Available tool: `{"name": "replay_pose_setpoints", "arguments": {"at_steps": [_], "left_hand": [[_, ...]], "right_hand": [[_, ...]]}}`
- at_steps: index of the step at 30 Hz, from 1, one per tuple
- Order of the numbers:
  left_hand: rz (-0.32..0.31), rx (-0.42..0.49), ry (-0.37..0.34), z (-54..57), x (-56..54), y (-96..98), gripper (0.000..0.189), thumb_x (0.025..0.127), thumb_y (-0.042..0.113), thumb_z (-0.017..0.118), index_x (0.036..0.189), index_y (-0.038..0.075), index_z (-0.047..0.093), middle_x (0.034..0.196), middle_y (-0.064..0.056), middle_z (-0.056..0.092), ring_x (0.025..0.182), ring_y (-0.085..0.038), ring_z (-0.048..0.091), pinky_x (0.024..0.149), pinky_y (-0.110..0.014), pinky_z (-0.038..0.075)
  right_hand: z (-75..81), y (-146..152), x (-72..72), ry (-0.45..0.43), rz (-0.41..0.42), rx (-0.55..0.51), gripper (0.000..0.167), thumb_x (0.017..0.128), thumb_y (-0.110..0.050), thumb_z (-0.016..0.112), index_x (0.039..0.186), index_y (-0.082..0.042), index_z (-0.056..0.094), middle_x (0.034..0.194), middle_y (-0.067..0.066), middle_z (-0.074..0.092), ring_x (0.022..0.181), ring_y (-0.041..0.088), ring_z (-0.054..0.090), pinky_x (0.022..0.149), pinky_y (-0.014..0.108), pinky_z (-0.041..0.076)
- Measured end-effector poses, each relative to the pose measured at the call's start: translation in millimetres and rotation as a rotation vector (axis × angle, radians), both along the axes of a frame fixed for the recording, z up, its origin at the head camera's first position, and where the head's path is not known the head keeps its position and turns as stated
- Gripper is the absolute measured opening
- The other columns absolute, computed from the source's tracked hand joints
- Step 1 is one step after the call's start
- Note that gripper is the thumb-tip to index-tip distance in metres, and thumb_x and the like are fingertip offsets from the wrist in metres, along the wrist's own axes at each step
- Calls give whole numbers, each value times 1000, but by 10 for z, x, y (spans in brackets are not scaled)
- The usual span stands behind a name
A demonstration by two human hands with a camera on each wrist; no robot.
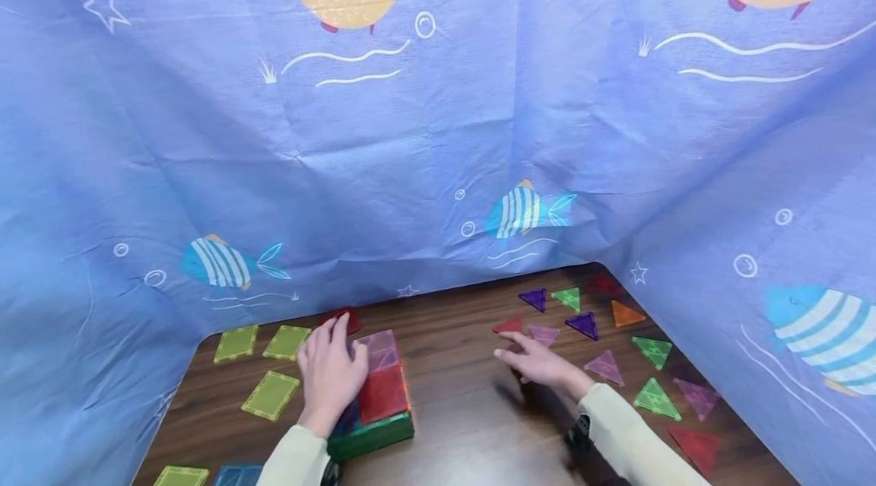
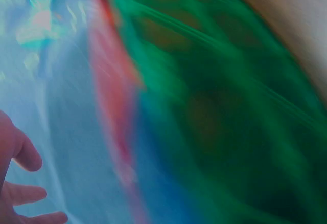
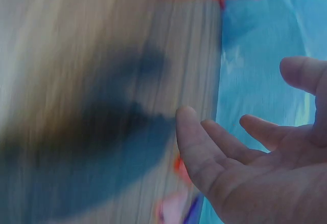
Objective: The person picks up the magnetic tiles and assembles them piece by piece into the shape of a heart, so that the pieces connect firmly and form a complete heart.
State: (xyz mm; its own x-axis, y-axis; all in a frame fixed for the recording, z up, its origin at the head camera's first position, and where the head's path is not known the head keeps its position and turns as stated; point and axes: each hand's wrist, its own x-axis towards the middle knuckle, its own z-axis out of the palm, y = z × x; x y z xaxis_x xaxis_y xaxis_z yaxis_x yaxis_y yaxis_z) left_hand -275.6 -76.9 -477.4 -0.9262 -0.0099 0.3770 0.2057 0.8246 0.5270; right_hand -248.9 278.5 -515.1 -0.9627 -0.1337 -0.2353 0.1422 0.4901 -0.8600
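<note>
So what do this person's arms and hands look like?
Both arms wear pale cream long sleeves. The left hand and right hand are bare, ungloved. Something small and black sits under each cuff: a black piece at the right wrist, another mostly hidden at the left.

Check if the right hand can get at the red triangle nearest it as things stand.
Probably yes: the right hand looks empty, fingers spread, and the red triangle lies just past it, with no other piece visible between.
</note>
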Motion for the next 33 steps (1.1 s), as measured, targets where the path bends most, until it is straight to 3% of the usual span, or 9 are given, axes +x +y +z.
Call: {"name": "replay_pose_setpoints", "arguments": {"at_steps": [2, 6, 11, 15, 18, 22, 26, 33], "left_hand": [[-38, -27, 80, 73, -56, 228, 51, 90, 16, 60, 139, 3, 57, 138, -25, 55, 132, -42, 45, 109, -62, 26], [-133, -39, 120, 132, -181, 670, 51, 87, 17, 62, 136, 4, 60, 135, -23, 58, 128, -42, 50, 104, -60, 35], [-284, -81, 48, 103, -290, 1191, 53, 90, 24, 62, 141, 8, 57, 135, -22, 59, 124, -41, 54, 101, -57, 43], [-417, -140, -44, 47, -284, 1653, 53, 92, 30, 61, 141, 9, 56, 133, -19, 60, 120, -39, 58, 99, -54, 47], [-465, -225, -105, -67, -265, 1969, 49, 93, 32, 62, 136, 9, 60, 128, -18, 62, 113, -37, 60, 95, -51, 49], [-433, -333, -162, -289, -290, 2244, 39, 91, 33, 65, 122, 9, 65, 114, -15, 65, 102, -33, 62, 86, -48, 50], [-351, -316, -202, -478, -341, 2441, 35, 89, 34, 69, 112, 8, 66, 105, -15, 64, 98, -33, 61, 83, -49, 50], [-203, -329, -227, -672, -424, 2659, 49, 88, 41, 74, 117, 3, 63, 106, -18, 59, 99, -34, 58, 83, -50, 49]], "right_hand": [[11, 174, -24, 17, -50, 39, 66, 100, -39, 62, 151, -2, 41, 137, 25, 57, 110, 32, 64, 77, 43, 59], [39, 475, -92, 76, -89, 163, 64, 101, -36, 61, 149, 2, 43, 135, 24, 60, 114, 35, 64, 85, 48, 57], [7, 698, -185, 177, -117, 334, 62, 97, -31, 67, 143, 6, 48, 120, 20, 69, 117, 36, 64, 100, 55, 48], [-13, 735, -235, 237, -100, 493, 61, 91, -28, 75, 137, 6, 54, 124, 25, 63, 117, 40, 61, 100, 57, 48], [-39, 729, -280, 263, -57, 654, 63, 86, -32, 80, 134, 4, 59, 122, 23, 62, 114, 41, 60, 98, 56, 49], [-103, 688, -389, 263, -17, 791, 64, 82, -39, 83, 129, 0, 63, 117, 19, 61, 112, 42, 59, 95, 57, 50], [-144, 702, -430, 250, -28, 832, 62, 79, -41, 84, 124, -3, 66, 112, 19, 60, 109, 42, 59, 93, 57, 51], [-238, 786, -424, 210, -44, 865, 62, 79, -43, 83, 124, -3, 68, 114, 23, 61, 106, 45, 60, 92, 59, 51]]}}
